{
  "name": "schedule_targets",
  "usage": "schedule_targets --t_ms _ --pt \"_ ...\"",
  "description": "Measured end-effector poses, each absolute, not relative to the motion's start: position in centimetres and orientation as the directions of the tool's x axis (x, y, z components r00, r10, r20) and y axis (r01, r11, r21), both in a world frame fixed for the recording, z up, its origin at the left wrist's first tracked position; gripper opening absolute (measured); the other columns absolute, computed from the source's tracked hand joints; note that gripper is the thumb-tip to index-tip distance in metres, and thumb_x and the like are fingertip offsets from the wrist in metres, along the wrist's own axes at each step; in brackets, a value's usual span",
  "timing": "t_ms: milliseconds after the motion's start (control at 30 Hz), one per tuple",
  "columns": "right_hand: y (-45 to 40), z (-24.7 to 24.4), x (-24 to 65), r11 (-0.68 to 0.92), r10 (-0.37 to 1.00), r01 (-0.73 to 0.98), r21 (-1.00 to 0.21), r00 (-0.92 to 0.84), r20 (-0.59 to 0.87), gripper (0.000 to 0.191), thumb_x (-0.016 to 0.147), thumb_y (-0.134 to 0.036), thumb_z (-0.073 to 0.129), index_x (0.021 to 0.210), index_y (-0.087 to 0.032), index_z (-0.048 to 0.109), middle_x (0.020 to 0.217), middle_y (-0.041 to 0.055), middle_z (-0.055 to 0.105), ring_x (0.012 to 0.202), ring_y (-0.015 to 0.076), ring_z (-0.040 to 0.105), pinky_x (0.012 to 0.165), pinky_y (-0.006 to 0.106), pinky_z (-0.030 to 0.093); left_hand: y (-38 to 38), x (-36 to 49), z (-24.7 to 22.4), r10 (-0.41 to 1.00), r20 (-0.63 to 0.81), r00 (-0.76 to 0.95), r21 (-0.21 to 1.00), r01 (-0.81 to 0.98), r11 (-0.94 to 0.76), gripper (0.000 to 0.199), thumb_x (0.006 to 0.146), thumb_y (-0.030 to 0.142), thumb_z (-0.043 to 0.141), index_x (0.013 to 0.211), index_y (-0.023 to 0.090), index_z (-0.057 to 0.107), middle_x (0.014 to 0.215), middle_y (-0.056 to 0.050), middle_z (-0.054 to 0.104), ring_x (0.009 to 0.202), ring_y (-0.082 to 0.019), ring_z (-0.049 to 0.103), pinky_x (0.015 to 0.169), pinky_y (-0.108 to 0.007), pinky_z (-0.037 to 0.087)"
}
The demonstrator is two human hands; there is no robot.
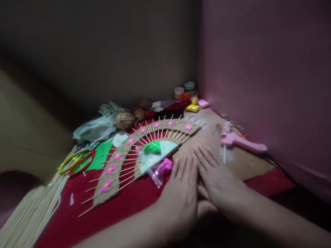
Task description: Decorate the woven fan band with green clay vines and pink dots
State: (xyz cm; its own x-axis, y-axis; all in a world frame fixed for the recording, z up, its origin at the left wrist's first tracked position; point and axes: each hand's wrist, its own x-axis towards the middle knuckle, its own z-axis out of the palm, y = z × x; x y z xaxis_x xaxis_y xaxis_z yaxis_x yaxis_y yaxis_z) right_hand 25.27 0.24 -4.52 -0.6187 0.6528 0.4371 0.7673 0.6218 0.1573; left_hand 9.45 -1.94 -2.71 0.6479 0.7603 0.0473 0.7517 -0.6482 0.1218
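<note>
My left hand [181, 193] and my right hand [219, 181] lie side by side, palms down, at the near edge of a brown board. Their fingers are stretched out and their inner edges touch. Whatever may be under the palms is hidden. Just beyond my left fingers is a packet of pink clay [165, 166]. A packet of green clay [152, 148] rests on the pale patterned half-circle [157, 159] of a fan-shaped stick craft. Its jute-wrapped band [113, 168] carries several pink flowers [117, 156] with yellow centres.
A pink glue gun [241, 141] stands on the board [232, 165] at right. Scissors [80, 162], green sheets [102, 155] and a bundle of sticks [36, 210] lie left. Twine balls [124, 120], a dark phone-like slab [169, 113], yellow packets [192, 108] and a cup [179, 94] sit behind.
</note>
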Motion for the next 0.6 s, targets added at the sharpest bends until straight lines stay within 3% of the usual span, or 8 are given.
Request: schedule_targets --t_ms 100,267,367,600 --pt "2.5 -3.6 25.4 0.605 0.684 0.776 0.179 -0.622 0.382 0.068 0.086 -0.05 0.048 0.124 0.006 0.052 0.131 0.0289 0.047 0.126 0.039 0.039 0.104 0.051 0.034 -0.3 9.6 -0.8 0.826 -0.021 0.564 0.155 0.818 -0.554 0.092 0.083 0.063 0.044 0.139 -0.007 0.021 0.146 -0.03 0.023 0.138 -0.036 0.012 0.111 -0.054 0.021" --pt "3.1 -2.3 26.6 0.547 0.719 0.823 0.153 -0.556 0.418 0.083 0.082 -0.063 0.046 0.125 0.007 0.051 0.134 0.0304 0.042 0.127 0.0394 0.039 0.102 0.049 0.037 0.0 9.2 0.0 0.829 0.031 0.559 0.236 0.801 -0.549 0.085 0.087 0.059 0.041 0.142 -0.001 0.015 0.148 -0.028 0.02 0.139 -0.032 0.009 0.111 -0.054 0.023" --pt "2.6 -2.5 26.6 0.578 0.709 0.803 0.149 -0.584 0.395 0.081 0.081 -0.06 0.05 0.126 0.007 0.05 0.133 0.0304 0.043 0.127 0.0389 0.038 0.103 0.048 0.037 -0.1 9.5 -0.5 0.81 0.033 0.585 0.274 0.774 -0.571 0.085 0.087 0.058 0.043 0.143 0.0 0.014 0.147 -0.028 0.02 0.139 -0.032 0.008 0.111 -0.055 0.022" --pt "-0.9 -4.6 26.0 0.622 0.702 0.776 0.104 -0.612 0.364 0.073 0.078 -0.049 0.058 0.127 0.005 0.05 0.137 0.0288 0.04 0.13 0.0382 0.034 0.105 0.049 0.035 -2.4 9.5 -2.3 0.7 0.112 0.705 0.187 0.677 -0.712 0.088 0.086 0.06 0.041 0.141 -0.004 0.015 0.144 -0.031 0.027 0.137 -0.036 0.013 0.108 -0.06 0.026"
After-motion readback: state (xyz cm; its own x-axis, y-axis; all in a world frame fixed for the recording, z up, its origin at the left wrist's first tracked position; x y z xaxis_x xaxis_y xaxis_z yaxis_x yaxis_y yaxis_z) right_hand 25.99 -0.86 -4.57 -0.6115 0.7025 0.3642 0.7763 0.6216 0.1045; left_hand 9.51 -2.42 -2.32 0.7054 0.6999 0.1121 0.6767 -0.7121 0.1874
